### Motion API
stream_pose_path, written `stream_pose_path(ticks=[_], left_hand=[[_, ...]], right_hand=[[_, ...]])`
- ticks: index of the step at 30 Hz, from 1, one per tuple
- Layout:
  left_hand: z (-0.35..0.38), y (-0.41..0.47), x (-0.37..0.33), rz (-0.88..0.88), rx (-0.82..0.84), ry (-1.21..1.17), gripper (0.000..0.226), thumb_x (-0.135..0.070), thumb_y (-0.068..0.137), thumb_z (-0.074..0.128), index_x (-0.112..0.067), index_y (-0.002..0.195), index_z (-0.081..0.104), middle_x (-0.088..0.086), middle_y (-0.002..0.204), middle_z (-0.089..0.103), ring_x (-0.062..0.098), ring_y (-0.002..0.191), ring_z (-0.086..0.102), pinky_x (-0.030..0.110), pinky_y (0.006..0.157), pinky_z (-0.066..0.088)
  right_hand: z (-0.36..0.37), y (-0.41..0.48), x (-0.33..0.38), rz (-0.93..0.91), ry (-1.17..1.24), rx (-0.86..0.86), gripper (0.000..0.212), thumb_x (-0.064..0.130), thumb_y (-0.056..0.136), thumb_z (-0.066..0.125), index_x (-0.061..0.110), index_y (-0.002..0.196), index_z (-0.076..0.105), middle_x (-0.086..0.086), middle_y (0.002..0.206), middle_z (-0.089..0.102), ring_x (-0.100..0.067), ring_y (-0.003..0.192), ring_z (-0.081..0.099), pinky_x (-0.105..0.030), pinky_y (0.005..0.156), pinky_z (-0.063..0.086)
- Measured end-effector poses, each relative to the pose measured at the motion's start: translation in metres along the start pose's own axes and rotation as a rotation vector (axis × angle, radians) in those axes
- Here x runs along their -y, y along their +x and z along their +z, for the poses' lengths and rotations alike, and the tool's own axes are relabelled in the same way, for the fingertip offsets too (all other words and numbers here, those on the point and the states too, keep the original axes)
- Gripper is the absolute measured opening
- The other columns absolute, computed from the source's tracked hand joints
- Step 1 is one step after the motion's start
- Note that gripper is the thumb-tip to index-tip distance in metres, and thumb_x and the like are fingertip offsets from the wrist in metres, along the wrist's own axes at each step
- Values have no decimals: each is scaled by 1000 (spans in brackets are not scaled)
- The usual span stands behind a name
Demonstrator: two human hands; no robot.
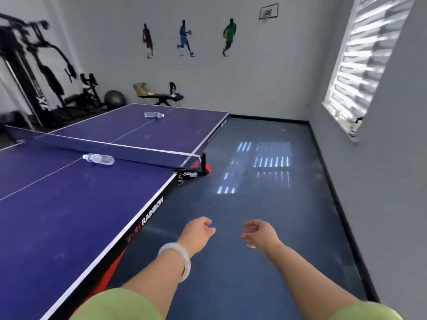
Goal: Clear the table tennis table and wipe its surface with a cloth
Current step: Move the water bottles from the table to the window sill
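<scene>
The left hand (198,232) and right hand (258,234) are hovering empty, loosely curled, beside the bench (57,215). A near bottle (99,159) and far bottle (153,115) are lying on it.

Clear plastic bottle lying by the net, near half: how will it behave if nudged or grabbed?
The clear plastic bottle lies on its side on the blue table, so a nudge probably rolls it. Thin-looking walls: likely light, may dent when gripped.
</scene>
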State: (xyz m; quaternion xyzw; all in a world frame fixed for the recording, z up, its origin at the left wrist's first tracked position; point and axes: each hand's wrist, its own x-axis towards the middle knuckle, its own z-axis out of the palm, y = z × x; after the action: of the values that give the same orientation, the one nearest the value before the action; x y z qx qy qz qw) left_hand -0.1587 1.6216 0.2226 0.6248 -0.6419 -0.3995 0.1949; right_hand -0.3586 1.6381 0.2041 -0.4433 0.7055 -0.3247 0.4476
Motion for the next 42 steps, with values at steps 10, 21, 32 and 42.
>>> stream_pose_path(ticks=[10, 21, 32, 42], left_hand=[[-135, 81, 91, -210, -285, -95, 31, -28, 98, 55, -16, 127, 57, -4, 117, 57, 13, 105, 54, 22, 85, 41], [-172, 184, 116, -426, -485, -145, 26, -32, 97, 56, -22, 121, 59, -8, 108, 57, 7, 92, 55, 12, 65, 38], [-247, 268, 193, -580, -580, -175, 33, -32, 99, 53, -17, 128, 55, -4, 115, 56, 12, 101, 55, 21, 75, 45], [-369, 379, 294, -724, -584, -52, 57, -45, 92, 61, -18, 139, 42, 2, 139, 40, 21, 128, 42, 37, 106, 38]], right_hand=[[137, 122, 117, -121, -75, 287, 30, 3, 90, 62, 9, 119, 61, 0, 93, 64, -22, 84, 60, -32, 82, 51], [202, 269, 193, -276, -288, 570, 32, 8, 91, 66, 10, 122, 58, 2, 103, 64, -14, 94, 61, -28, 91, 51], [329, 366, 252, -295, -368, 754, 28, 16, 90, 69, 21, 117, 62, 3, 109, 62, -16, 102, 61, -38, 95, 53], [459, 457, 334, -237, -367, 767, 24, 17, 91, 68, 24, 113, 62, 7, 109, 64, -14, 96, 65, -37, 96, 53]])
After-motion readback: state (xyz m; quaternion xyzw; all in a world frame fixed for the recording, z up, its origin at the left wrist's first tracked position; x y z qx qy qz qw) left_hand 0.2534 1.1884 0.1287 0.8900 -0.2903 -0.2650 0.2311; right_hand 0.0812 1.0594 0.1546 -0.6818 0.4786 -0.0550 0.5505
